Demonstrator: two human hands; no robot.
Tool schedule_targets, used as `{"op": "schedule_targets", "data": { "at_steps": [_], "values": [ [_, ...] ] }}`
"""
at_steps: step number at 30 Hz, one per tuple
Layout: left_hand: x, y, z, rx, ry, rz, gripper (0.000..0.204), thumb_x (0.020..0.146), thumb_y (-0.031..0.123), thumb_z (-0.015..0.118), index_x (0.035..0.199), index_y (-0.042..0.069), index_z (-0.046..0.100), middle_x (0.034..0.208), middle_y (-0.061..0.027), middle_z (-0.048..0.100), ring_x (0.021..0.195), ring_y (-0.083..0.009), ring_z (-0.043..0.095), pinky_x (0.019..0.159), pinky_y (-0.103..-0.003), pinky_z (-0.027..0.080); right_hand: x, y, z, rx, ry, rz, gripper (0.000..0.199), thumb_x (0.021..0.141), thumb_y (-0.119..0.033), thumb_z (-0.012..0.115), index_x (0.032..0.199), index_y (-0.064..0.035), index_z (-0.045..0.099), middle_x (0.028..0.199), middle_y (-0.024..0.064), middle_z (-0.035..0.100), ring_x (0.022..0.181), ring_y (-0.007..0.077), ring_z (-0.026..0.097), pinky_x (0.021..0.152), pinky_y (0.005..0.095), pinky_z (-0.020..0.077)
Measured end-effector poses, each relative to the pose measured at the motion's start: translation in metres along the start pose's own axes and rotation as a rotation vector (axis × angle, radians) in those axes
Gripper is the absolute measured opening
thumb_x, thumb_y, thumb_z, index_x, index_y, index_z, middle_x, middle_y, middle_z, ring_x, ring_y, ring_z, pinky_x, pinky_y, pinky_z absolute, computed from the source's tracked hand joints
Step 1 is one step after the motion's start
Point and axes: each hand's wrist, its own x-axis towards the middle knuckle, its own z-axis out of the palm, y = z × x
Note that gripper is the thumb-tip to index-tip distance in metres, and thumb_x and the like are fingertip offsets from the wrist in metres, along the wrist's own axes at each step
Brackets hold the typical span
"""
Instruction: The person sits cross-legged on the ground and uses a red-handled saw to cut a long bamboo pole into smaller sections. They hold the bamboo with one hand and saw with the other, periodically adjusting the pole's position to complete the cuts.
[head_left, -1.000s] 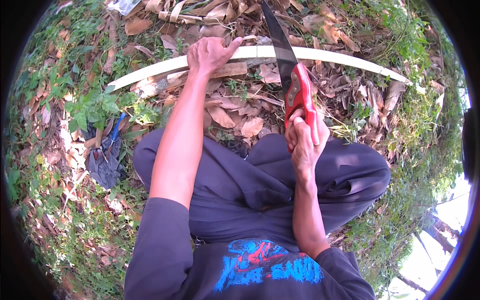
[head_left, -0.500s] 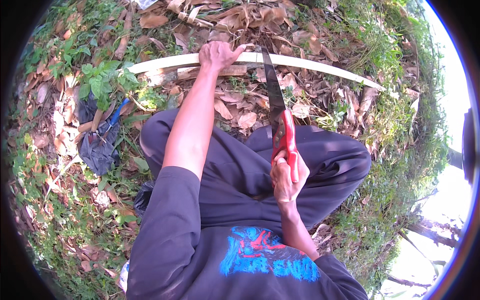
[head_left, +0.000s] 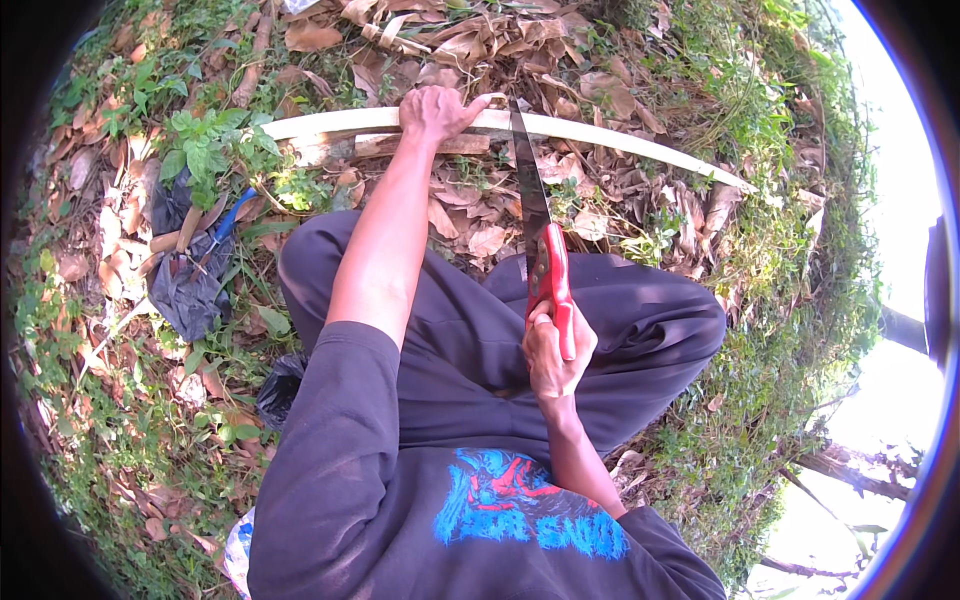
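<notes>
My left hand (head_left: pixel 434 112) is wrapped over a long pale wooden strip (head_left: pixel 620 142), pressing it down, with the thumb stretched along it to the right. In my right hand (head_left: pixel 558 352) is a handsaw with a red handle (head_left: pixel 556 270) and a dark blade (head_left: pixel 529 180). The blade's far end crosses the strip just right of my left thumb; whether its teeth bite into the strip is too small to tell. Under the strip near my left hand lies a short wooden block (head_left: pixel 440 145).
At the left, a black plastic bag (head_left: pixel 190 300) lies on the ground with tools on it, among them one with a blue handle (head_left: pixel 234 215) and one with a wooden handle (head_left: pixel 187 230). Dry leaves (head_left: pixel 480 240) and green plants (head_left: pixel 200 155) surround my crossed legs.
The saw and my right hand have shifted slightly left, bringing the blade closer to my left thumb. My left hand keeps its hold on the strip.
</notes>
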Motion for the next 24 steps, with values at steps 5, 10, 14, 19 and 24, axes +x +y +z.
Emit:
{"op": "schedule_targets", "data": {
  "at_steps": [5,10,14,19,24],
  "values": [
    [-0.004,0.004,0.0,0.02,0.019,0.01,0.067,0.094,0.067,0.04,0.07,0.012,0.071,0.073,-0.0098,0.071,0.061,-0.0163,0.065,0.058,-0.037,0.051,0.037,-0.014,0.014,0.181,-0.068,0.03,0.013,0.093,-0.004,0.054,0.082,0.001,0.058,0.063,-0.004,0.051,0.05,0.0023,0.04,0.046,0.0207,0.0321],
    [-0.002,0.007,-0.014,-0.085,-0.062,-0.025,0.054,0.093,0.055,0.046,0.08,0.01,0.073,0.088,-0.0195,0.073,0.08,-0.0301,0.072,0.071,-0.043,0.056,0.055,0.009,0.02,-0.131,0.015,-0.075,0.019,0.095,-0.008,0.06,0.079,0.0011,0.058,0.061,-0.0032,0.048,0.055,0.0047,0.038,0.05,0.0258,0.0332],
    [-0.001,0.002,-0.003,-0.118,-0.015,-0.045,0.048,0.091,0.049,0.047,0.074,0.01,0.07,0.08,-0.0175,0.072,0.072,-0.0297,0.071,0.065,-0.045,0.055,0.045,0.01,0.029,-0.102,0.062,-0.054,0.026,0.097,-0.012,0.062,0.075,0.0006,0.055,0.059,-0.0038,0.044,0.055,0.0041,0.036,0.049,0.0264,0.0312],
    [0.003,-0.001,0.007,-0.102,0.011,-0.042,0.046,0.09,0.046,0.047,0.07,0.01,0.069,0.072,-0.0159,0.07,0.064,-0.0271,0.068,0.061,-0.044,0.054,0.052,0.011,0.038,-0.168,0.033,-0.128,0.025,0.097,-0.011,0.06,0.075,0.0002,0.055,0.058,-0.0039,0.044,0.055,0.0037,0.036,0.049,0.0262,0.0307],
    [-0.001,0.003,0.015,-0.078,0.211,0.011,0.041,0.085,0.037,0.043,0.058,0.015,0.064,0.059,-0.0088,0.065,0.048,-0.0166,0.058,0.046,-0.035,0.045,0.106,-0.002,0.06,-0.232,0.046,-0.204,0.033,0.095,-0.012,0.061,0.067,-0.001,0.048,0.053,0.002,0.044,0.049,0.0085,0.036,0.047,0.0316,0.0328]
  ]
}}
